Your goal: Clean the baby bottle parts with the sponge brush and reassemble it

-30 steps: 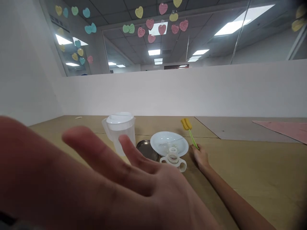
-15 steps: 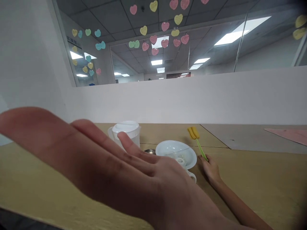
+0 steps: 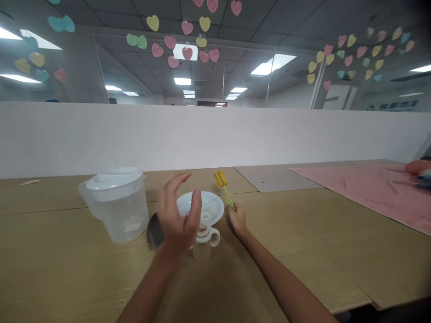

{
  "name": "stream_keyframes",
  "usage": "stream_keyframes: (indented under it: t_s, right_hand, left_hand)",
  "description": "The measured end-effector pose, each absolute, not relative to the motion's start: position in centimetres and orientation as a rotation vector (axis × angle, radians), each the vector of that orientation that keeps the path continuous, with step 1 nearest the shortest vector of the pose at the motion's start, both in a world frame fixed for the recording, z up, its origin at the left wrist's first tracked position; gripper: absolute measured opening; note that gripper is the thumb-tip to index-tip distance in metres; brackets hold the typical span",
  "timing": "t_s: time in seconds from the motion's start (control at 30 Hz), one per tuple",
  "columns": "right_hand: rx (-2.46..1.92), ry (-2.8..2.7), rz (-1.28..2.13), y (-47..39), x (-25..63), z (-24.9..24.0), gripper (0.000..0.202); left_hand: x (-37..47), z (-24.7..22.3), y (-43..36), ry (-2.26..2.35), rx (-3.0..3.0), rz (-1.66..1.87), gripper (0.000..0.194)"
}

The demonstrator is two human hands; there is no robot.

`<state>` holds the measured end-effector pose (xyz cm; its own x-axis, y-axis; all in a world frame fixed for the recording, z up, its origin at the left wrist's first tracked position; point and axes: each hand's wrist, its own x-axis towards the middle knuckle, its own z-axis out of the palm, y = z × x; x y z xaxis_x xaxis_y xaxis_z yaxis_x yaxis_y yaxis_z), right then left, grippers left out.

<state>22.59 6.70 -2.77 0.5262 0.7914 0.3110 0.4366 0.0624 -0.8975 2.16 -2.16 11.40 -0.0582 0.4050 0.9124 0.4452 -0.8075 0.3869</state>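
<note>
My left hand (image 3: 178, 220) is raised over the table, fingers apart and holding nothing, left of a small clear bottle (image 3: 202, 249) with white handles. In my right hand (image 3: 237, 220) is the green stem of a brush (image 3: 221, 178) with a yellow sponge head, which points up and away. A white bowl (image 3: 216, 207) lies behind the bottle, with a white ring-shaped part (image 3: 205, 216) at its near side. Partly behind my left hand is a round dark metal dish (image 3: 154, 233).
A large translucent lidded pitcher (image 3: 123, 215) stands at the left on the tan table (image 3: 67, 269). A pink cloth (image 3: 380, 190) and a grey sheet (image 3: 276, 178) lie at the right, before a white wall (image 3: 215, 137).
The view has turned to the right. My left hand has moved down and away from close in front of the camera, uncovering the pitcher and bottle. The brush is still in my right hand.
</note>
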Motion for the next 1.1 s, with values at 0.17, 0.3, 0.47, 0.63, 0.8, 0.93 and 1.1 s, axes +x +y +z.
stream_keyframes:
  t_s: [0.17,0.3,0.47,0.63,0.8,0.93,1.1]
  right_hand:
    - [-1.558,-1.086,0.316,7.0,22.4,-2.9,0.025]
    - [-1.566,-1.096,0.296,7.2,22.4,-3.0,0.023]
    - [-1.563,-1.116,0.278,7.2,22.5,-3.3,0.023]
    - [-1.557,-1.137,0.273,7.2,22.5,-3.3,0.023]
    - [-1.558,-1.149,0.269,7.2,22.5,-3.4,0.023]
    - [-1.561,-1.149,0.248,7.2,22.5,-3.4,0.023]
    - [-1.551,-1.150,0.232,7.2,22.5,-3.4,0.023]
  left_hand:
    - [2.6,8.3,5.9,-1.402,-2.794,-0.819,0.025]
    - [3.5,5.8,8.2,-1.489,-2.796,-0.686,0.025]
    - [5.6,5.6,9.5,-1.491,-2.797,-0.547,0.022]
    - [6.9,5.8,10.2,-1.503,-2.778,-0.395,0.020]
    - [7.0,5.6,10.0,-1.435,-2.809,-0.267,0.027]
    - [6.8,5.7,10.0,-1.319,-2.853,-0.212,0.027]
    - [6.5,6.1,10.3,-1.226,-2.867,-0.185,0.021]
